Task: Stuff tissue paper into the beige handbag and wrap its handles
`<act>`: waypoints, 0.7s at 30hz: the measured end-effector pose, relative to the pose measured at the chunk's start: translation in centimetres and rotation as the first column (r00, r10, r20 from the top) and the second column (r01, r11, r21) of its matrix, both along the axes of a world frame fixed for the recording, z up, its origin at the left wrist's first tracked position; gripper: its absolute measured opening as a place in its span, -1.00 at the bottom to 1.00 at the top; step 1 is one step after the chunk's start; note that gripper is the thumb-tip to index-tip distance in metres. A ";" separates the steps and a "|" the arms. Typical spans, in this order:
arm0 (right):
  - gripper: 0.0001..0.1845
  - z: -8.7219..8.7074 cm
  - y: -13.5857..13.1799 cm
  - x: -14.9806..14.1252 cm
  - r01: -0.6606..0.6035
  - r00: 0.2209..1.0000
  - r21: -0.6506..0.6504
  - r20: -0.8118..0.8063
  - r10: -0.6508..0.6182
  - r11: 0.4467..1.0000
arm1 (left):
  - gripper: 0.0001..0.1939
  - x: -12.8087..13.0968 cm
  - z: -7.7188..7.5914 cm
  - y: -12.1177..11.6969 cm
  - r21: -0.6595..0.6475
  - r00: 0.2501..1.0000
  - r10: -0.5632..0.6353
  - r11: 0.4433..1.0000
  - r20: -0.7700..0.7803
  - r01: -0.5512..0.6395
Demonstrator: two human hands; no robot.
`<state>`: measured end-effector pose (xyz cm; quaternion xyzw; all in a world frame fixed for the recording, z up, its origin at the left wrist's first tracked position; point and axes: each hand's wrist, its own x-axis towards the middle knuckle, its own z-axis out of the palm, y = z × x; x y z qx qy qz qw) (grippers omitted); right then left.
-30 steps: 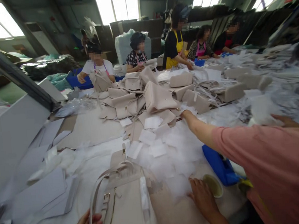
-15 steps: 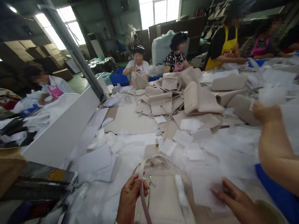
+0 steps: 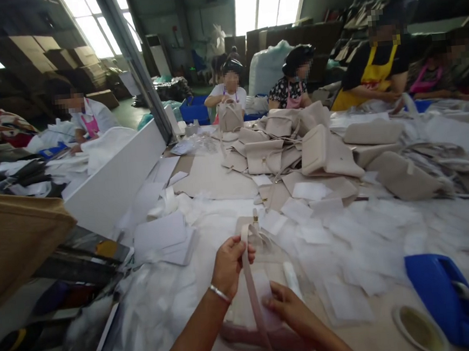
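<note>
A beige handbag (image 3: 273, 259) lies flat on the table right in front of me. My left hand (image 3: 229, 265), with a thin bracelet at the wrist, is closed around the bag's long strap (image 3: 252, 287) and holds it up. My right hand (image 3: 288, 309) rests on the bag's front with fingers pinched on a white paper sheet (image 3: 264, 297). White paper sheets (image 3: 323, 217) are scattered all around the bag.
A pile of beige handbags (image 3: 317, 147) fills the table's middle. A blue tape dispenser (image 3: 443, 299) and a round lid (image 3: 417, 329) sit at the near right. A white board (image 3: 113, 179) edges the left. Several seated people (image 3: 231, 89) work across the table.
My view has swung left. My left hand has lifted the strap higher, my right hand has moved onto the bag's front, and the pink-sleeved arm at the right has gone out of view.
</note>
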<state>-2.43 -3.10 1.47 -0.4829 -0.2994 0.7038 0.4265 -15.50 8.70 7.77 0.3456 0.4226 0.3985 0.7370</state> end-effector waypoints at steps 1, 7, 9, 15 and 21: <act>-0.60 0.2 -0.2 -0.1 -0.023 0.998 -0.030 -0.057 0.021 0.999 | -0.77 1.3 -0.3 1.1 0.002 1.000 0.023 1.000 -0.014 -0.023; -0.66 1.0 0.8 1.3 0.209 0.956 -0.185 -0.167 -0.240 0.960 | -0.78 5.7 -4.9 7.4 0.064 0.940 0.021 0.998 -0.341 0.001; -0.68 0.0 1.3 2.5 0.311 0.948 -0.208 -0.009 -0.320 0.928 | -0.70 3.8 -6.7 7.0 0.077 0.842 -0.035 0.993 -0.538 0.091; -0.69 -3.1 1.6 7.2 0.230 0.259 0.228 0.923 -0.286 0.946 | -0.78 -4.6 -9.1 -1.4 0.084 0.356 -0.095 0.886 -0.930 0.457; -0.66 1.9 2.9 10.6 0.390 0.107 0.386 0.883 -0.457 0.836 | -0.77 -4.7 -9.6 -4.3 -0.041 0.118 -0.130 0.823 -0.984 0.567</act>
